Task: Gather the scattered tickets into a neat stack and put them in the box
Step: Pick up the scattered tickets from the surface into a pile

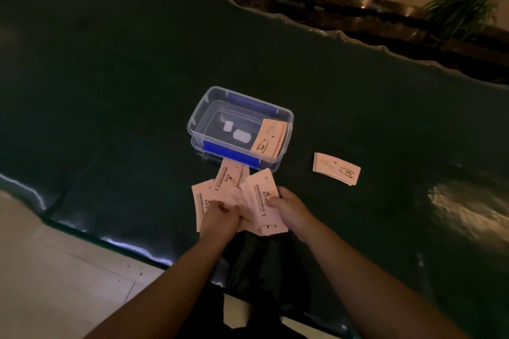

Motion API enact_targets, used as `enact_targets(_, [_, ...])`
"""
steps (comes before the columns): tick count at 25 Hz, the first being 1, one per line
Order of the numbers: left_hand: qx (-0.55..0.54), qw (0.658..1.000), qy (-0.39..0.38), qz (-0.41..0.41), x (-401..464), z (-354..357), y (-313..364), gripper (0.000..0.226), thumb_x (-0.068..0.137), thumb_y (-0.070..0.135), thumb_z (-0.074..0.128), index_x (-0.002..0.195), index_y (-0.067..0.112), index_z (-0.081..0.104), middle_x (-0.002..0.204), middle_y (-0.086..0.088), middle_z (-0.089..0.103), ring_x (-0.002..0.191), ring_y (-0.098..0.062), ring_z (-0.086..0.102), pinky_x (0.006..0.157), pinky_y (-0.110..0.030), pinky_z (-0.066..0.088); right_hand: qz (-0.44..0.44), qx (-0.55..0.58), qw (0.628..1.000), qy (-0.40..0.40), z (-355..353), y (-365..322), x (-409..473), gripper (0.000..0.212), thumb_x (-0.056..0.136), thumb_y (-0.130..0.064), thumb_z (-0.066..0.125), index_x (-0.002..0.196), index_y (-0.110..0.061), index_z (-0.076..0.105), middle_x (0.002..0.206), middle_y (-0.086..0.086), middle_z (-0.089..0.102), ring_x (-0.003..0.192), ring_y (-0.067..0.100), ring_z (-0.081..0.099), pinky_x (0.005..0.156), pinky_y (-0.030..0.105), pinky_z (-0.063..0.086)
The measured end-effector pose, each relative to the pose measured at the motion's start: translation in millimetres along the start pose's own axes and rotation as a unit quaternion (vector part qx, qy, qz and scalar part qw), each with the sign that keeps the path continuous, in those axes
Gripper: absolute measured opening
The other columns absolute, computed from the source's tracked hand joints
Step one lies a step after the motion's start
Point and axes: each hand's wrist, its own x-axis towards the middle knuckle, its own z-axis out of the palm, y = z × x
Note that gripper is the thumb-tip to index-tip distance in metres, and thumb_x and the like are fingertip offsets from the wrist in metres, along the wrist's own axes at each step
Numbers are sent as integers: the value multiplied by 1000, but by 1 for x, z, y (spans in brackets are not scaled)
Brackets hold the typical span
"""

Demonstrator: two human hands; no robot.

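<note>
A clear plastic box (198,113) with blue clips stands on the dark table, just beyond my hands. A small stack of pale pink tickets (268,138) leans inside its right end. Several more pink tickets (259,195) lie in a loose, fanned pile in front of the box. My left hand (219,219) presses on the left part of this pile, fingers closed on tickets. My right hand (287,208) grips the right part of the pile. A separate neat stack of tickets (336,168) lies on the table to the right of the box.
The dark green table (110,91) has a wavy glossy edge; its near edge runs diagonally just below my hands. Pale floor (55,270) lies at lower left. Potted plants (465,5) stand beyond the far edge. Two white patches (237,132) show on the box bottom.
</note>
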Motion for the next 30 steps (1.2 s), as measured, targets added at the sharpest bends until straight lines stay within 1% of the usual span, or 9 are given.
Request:
enact_targets(3, [-2, 1000, 4, 31, -6, 7, -2, 19, 92, 18, 68, 109, 17, 61, 102, 0, 72, 83, -9, 68, 55, -19, 46, -4, -36, 999, 4, 10, -7, 1, 41, 101, -20, 62, 142, -28, 58, 107, -13, 70, 89, 7, 72, 63, 27, 56])
enact_targets(7, [-20, 998, 18, 51, -20, 25, 3, 12, 104, 21, 52, 114, 19, 58, 108, 0, 69, 84, -6, 65, 58, -19, 47, 7, -69, 997, 18, 15, -3, -3, 53, 100, -17, 61, 150, -30, 52, 141, -2, 66, 91, 5, 64, 64, 26, 51])
enact_targets(10, [-25, 999, -3, 43, -26, 35, 7, 14, 105, 21, 50, 112, 20, 62, 104, 5, 69, 82, -5, 66, 45, -11, 48, 7, -58, 998, 19, 7, 5, -7, 56, 98, -19, 64, 151, -30, 51, 139, -2, 65, 94, 8, 65, 68, 29, 52])
enact_targets(14, [20, 997, -55, 54, -16, 25, 6, 16, 101, 28, 59, 98, 21, 73, 94, 2, 75, 84, -8, 71, 64, -22, 56, 26, 40, 999, 5, -10, 23, -8, 48, 97, -17, 66, 144, -24, 60, 120, -2, 73, 106, 20, 73, 83, 40, 60])
enact_targets(16, [65, 996, -2, 62, 1, 15, 10, 15, 98, 32, 62, 91, 25, 73, 85, 5, 75, 78, -7, 70, 65, -26, 53, 51, 127, 991, 11, -15, 28, -8, 38, 100, -15, 64, 137, -26, 63, 121, 5, 75, 109, 26, 74, 90, 49, 61])
enact_targets(19, [109, 989, 81, 65, 34, -2, 23, 6, 97, 33, 67, 102, 30, 63, 101, 12, 69, 74, -2, 62, 55, -19, 42, 68, 230, 970, 26, -17, 27, -7, 27, 103, -12, 60, 123, -29, 65, 122, 9, 75, 112, 29, 72, 89, 52, 59])
enact_targets(23, [150, 985, 55, 68, 66, 0, 29, 34, 96, 33, 69, 126, 20, 59, 107, 5, 67, 77, -5, 59, 59, -22, 44, 60, 279, 958, 26, -17, 18, -3, 33, 101, -8, 60, 124, -31, 64, 127, 9, 72, 117, 30, 69, 92, 55, 57])
enact_targets(28, [140, 989, 44, -3, 79, 13, 42, 45, 94, 31, 71, 130, 12, 53, 107, -4, 65, 91, -18, 63, 68, -33, 50, 59, 294, 954, 12, -12, 11, -1, 30, 100, -7, 60, 116, -33, 65, 124, 7, 71, 111, 28, 68, 82, 51, 57])
enact_targets(30, [116, 993, 24, -24, 77, 16, 48, 34, 96, 30, 68, 122, 12, 57, 102, -4, 65, 89, -19, 62, 72, -35, 53, 65, 309, 949, 12, -12, 13, -1, 34, 100, -8, 60, 122, -33, 62, 127, 9, 69, 114, 30, 66, 90, 55, 55])
